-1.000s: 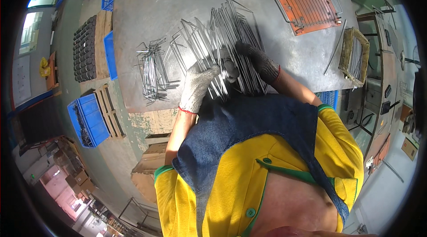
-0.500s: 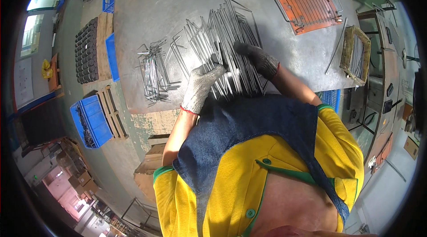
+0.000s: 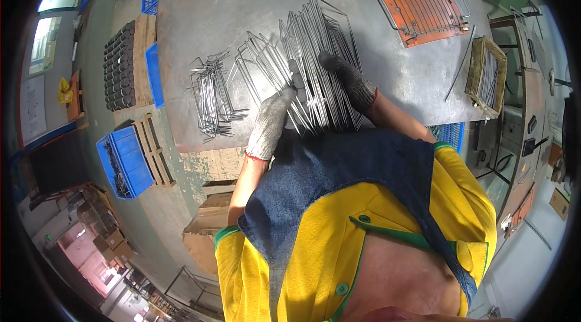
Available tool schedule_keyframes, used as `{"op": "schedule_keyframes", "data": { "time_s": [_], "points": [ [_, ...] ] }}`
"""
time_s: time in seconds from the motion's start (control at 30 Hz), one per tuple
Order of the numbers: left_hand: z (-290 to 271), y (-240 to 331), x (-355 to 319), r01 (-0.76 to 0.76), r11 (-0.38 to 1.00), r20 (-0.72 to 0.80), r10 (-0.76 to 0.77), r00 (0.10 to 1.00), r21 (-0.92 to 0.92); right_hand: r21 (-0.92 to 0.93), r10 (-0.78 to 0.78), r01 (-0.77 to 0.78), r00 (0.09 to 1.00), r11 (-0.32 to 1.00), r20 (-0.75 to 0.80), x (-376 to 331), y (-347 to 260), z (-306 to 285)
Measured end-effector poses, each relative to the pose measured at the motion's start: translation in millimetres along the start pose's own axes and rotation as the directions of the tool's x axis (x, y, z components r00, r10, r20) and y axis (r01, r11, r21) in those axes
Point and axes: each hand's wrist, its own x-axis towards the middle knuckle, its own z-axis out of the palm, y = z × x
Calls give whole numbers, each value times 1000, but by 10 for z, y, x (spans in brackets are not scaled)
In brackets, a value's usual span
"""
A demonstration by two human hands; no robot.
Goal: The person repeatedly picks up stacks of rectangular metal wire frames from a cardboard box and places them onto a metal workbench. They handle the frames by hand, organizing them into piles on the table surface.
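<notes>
A thick bundle of bent steel wire frames [image 3: 311, 50] stands in front of me at the table's near edge, against my dark blue apron. My left hand [image 3: 270, 117], in a pale knitted glove with dark fingertips, is closed around a smaller bunch of the wire frames [image 3: 264, 59] at the bundle's left side. A gap separates the upper part of that bunch from the rest. My right hand [image 3: 356, 85], gloved with dark grey fingers, grips the main bundle's right side; some fingertips are hidden. Left of my left hand lies a loose pile of smaller bent wires [image 3: 213, 101].
An orange board with a wire grid [image 3: 419, 9] lies at the table's far right. Near the right edge are a long rod [image 3: 460, 65] and a box of rods [image 3: 487, 77]. Blue crates [image 3: 134, 162] and a wooden pallet [image 3: 153, 151] stand on the floor at left.
The left bunch of wire frames has shifted left, and its upper part is more clearly apart from the main bundle. My right hand has barely moved.
</notes>
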Motion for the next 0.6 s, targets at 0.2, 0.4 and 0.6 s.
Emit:
{"op": "schedule_keyframes", "data": {
  "time_s": [0.2,0.4,0.6],
  "points": [
    [-1,14,-28,-20,1000,17,20,1000,19,108,37,-44,997,993,66,67,67,-113],
    [-66,-8,-45,-33,999,52,32,998,22,18,-74,74,997,997,30,122,210,-197],
    [-75,-104,65,-11,1000,-5,11,1000,-3,132,14,-23,998,991,65,75,55,-38]
  ]
}}
